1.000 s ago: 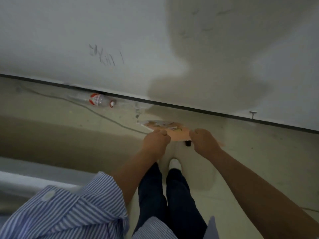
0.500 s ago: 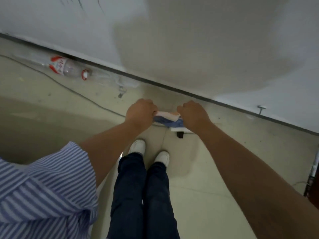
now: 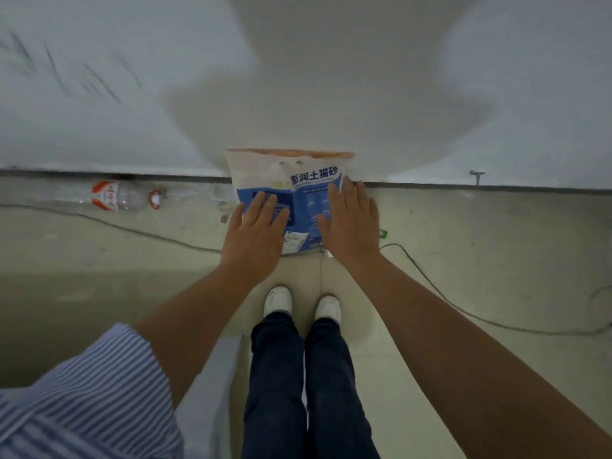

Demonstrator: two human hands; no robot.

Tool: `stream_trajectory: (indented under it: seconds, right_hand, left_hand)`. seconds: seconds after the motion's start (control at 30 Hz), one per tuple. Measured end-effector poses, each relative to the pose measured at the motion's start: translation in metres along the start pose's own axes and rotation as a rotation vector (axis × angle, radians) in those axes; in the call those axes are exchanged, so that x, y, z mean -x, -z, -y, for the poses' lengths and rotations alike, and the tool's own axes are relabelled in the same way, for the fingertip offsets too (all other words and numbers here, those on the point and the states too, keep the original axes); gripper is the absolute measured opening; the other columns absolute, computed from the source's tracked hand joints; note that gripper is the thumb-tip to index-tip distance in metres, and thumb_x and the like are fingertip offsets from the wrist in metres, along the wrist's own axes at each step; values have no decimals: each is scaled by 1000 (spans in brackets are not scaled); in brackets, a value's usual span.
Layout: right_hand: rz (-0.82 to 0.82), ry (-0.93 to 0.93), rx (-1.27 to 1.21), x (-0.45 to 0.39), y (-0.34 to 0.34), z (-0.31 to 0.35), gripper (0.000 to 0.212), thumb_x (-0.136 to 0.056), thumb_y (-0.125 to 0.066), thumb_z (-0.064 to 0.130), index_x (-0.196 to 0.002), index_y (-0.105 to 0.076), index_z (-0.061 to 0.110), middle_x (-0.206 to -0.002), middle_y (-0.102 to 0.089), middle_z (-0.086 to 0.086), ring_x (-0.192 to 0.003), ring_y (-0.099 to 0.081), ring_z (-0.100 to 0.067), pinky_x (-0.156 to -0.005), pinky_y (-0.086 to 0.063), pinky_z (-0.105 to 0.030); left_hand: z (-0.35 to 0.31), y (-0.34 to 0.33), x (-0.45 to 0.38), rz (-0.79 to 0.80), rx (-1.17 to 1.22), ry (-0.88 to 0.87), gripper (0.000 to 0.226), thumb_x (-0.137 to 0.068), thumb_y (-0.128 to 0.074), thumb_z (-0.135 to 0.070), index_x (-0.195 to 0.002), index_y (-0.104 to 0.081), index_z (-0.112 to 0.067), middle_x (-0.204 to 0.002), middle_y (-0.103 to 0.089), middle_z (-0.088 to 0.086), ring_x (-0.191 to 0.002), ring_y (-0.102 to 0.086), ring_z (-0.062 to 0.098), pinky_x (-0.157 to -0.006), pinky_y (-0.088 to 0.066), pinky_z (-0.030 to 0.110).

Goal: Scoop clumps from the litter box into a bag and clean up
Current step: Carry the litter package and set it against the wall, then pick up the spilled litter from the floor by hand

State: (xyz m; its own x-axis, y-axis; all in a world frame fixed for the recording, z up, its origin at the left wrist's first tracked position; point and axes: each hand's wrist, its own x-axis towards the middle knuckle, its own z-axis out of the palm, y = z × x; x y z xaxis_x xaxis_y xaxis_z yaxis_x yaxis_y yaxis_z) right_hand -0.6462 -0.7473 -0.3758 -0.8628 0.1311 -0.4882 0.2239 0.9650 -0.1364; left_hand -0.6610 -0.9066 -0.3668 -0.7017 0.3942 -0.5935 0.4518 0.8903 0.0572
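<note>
The bag (image 3: 299,190) carried a blue banner with white Chinese characters reading 膨润土猫砂, bentonite cat litter; a line of smaller print beneath them was too blurred to read. The blue panels lower on its face held fine print, also illegible. The bottle (image 3: 122,196) lying by the wall bore a red and white label whose characters could not be made out.

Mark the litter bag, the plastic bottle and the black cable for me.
litter bag (image 3: 299,180): head view, on its printed front, above both hands.
plastic bottle (image 3: 124,196): head view, on its clear body, lying by the wall.
black cable (image 3: 430,283): head view, on its run across the floor, right side.
</note>
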Motion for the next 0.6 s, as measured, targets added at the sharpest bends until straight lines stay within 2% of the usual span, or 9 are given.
stream_trajectory:
  seconds: [0.17,0.23,0.3,0.33,0.4,0.47,0.6]
  right_hand:
    - [-114,-206,-193,85,55,-31,58,-97,-36,36,-148,-14,16,-157,-4,-11,-145,-2,-29,-116,-6,-47]
    - [-176,-305,-287,134,69,-53,55,-95,-40,34,-144,-28,13,-154,-19,-16,-143,-15,-35,-114,-17,-50]
    - [-221,-454,-406,190,77,-82,54,-89,-38,35,-134,-47,7,-141,-42,-22,-131,-38,-41,-102,-35,-55]
    - [-253,-532,-432,221,79,-98,55,-88,-35,35,-132,-49,6,-139,-46,-22,-128,-42,-41,-99,-39,-55]
    - [-233,-688,-446,288,79,-127,52,-94,-34,33,-141,-36,10,-149,-33,-15,-139,-28,-32,-111,-30,-45]
    - [-241,-827,-509,360,64,-152,52,-98,-33,32,-146,-23,16,-155,-19,-8,-144,-14,-23,-115,-18,-37]
    - [-306,-1130,-633,501,24,-179,50,-98,-32,31,-145,-23,17,-155,-20,-5,-144,-13,-21,-115,-17,-35]
  left_hand:
    - [-63,69,43,-5,-193,-195,58,-101,-19,-41,-150,-1,-17,-158,6,7,-146,8,25,-117,1,47]
    - [-100,95,62,-4,-279,-278,57,-101,-21,-41,-150,-7,-16,-158,2,7,-146,3,26,-116,-2,48]
    - [-144,116,82,-34,-340,-386,53,-101,-25,-39,-146,-19,-13,-156,-9,10,-145,-6,27,-116,-7,48]
    - [-170,123,94,-54,-371,-463,50,-100,-27,-38,-143,-25,-12,-154,-16,11,-143,-12,27,-115,-9,48]
    - [-226,128,122,-85,-459,-631,47,-100,-28,-38,-139,-32,-13,-150,-24,10,-140,-20,28,-113,-14,46]
    - [-285,120,159,-82,-559,-793,47,-100,-27,-39,-140,-31,-15,-151,-24,9,-139,-21,27,-113,-16,44]
    - [-400,69,259,-44,-734,-1069,49,-100,-25,-36,-143,-28,-13,-154,-18,10,-142,-14,26,-115,-12,47]
